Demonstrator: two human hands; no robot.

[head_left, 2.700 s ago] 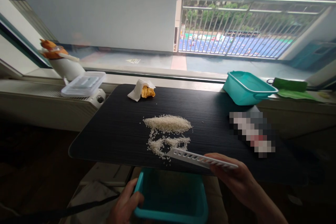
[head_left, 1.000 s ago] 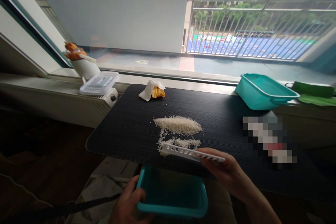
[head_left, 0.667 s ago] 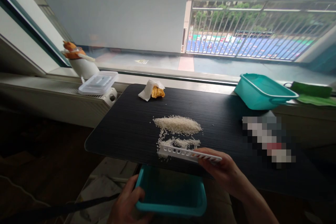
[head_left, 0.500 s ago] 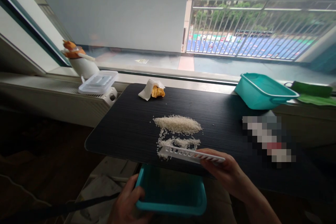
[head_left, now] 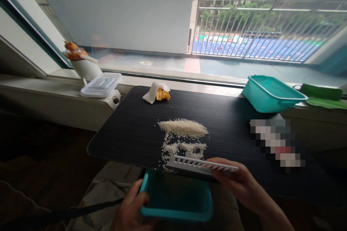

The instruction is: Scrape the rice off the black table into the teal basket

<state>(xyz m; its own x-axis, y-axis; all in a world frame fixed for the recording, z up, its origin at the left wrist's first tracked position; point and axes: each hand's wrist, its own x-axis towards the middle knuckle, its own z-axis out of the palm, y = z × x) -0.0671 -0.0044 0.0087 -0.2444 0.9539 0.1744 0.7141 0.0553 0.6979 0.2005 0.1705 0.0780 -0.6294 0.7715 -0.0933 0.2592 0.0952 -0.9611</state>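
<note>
Rice (head_left: 184, 128) lies in a long heap on the black table (head_left: 121, 126), with a thinner, scattered band of grains nearer the front edge. My right hand (head_left: 234, 178) is closed around one end of a white slotted plastic strip (head_left: 192, 162). Its long edge rests low among the grains by the table's front edge. Below that edge, my left hand (head_left: 134, 202) grips the left rim of a teal plastic container (head_left: 177, 214). The container's dark inside shows no clear contents.
A second teal basin (head_left: 273, 97) stands at the table's back right, beside a green cloth-like item (head_left: 322, 95). Crumpled white and orange wrapping (head_left: 159, 94) sits at the back. A clear plastic lid (head_left: 101, 85) rests on the heater (head_left: 54, 90). A blurred-out object (head_left: 276, 142) lies at right.
My right hand has drawn the slotted strip slightly toward me and to the right, pulling some grains to the table's front edge. My left hand and the container stay almost still.
</note>
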